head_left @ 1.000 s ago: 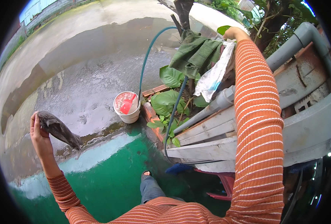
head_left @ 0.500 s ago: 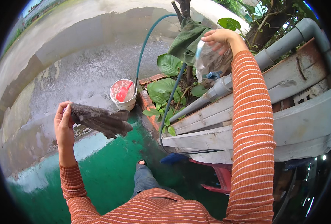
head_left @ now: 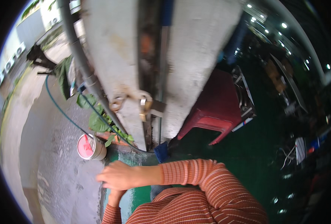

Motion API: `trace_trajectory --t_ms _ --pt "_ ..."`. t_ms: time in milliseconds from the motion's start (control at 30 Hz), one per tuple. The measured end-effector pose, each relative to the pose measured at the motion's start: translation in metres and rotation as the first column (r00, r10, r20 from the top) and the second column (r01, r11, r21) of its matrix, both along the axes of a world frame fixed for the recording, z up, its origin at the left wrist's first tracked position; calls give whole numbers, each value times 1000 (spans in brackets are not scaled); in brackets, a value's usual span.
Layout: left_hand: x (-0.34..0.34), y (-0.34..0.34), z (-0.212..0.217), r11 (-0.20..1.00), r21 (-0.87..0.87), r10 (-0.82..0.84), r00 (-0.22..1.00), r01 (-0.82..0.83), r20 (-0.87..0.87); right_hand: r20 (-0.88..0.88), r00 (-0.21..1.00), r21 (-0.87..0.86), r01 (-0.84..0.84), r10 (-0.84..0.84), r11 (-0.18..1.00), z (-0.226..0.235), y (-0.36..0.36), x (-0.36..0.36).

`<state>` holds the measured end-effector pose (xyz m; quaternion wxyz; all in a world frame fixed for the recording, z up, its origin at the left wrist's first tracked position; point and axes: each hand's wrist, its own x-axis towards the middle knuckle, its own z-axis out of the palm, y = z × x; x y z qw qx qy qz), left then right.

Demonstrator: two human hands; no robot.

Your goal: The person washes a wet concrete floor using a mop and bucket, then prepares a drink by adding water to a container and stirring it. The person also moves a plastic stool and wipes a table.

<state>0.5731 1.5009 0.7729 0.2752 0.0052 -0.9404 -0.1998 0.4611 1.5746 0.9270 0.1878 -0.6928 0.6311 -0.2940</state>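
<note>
My right hand (head_left: 117, 176) reaches across to the left, its fingers bent and smeared by motion. Just under it lies my left hand (head_left: 115, 195), mostly covered by the right, so its fingers are hidden. The two hands touch or overlap. No dark grey cloth shows between them. A white bucket (head_left: 97, 151) with a red item in it stands on the wet ground beyond the hands. Farther off, a green cloth (head_left: 62, 72) hangs by the tree, with a dark shape (head_left: 40, 56) beside it that I cannot make out.
A grey pipe (head_left: 84, 63), a green hose (head_left: 59, 106) and leafy plants (head_left: 98, 121) run beside a whitish metal door (head_left: 115, 48) with a brass padlock (head_left: 143, 107). Right of it stand a dark red plastic stool (head_left: 214, 106) and a blue item (head_left: 161, 152) on the green floor (head_left: 210, 160).
My view has swung right toward the door and stool. Both hands, spread apart before, have come together low down. The dark cloth has left my left hand.
</note>
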Motion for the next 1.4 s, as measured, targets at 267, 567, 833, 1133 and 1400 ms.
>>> trace_trajectory --t_ms 267,567,833,1133,1400 --pt "-55 246 16 856 330 -515 707 398 485 -30 573 543 697 -819 468 -109 416 27" --pt "-63 611 66 138 317 -967 59 938 249 312 -36 86 996 -949 -9 -117 682 166" --pt "-66 863 123 -136 649 -966 -247 748 82 322 -376 17 920 -869 -392 -176 903 195" --pt "-104 1210 97 -425 301 -901 -429 854 -56 367 -916 583 360 -159 -729 -201 1134 307" --pt "-105 1545 30 -357 638 -811 -566 683 152 434 -866 436 -39 249 -899 -213 1330 409"
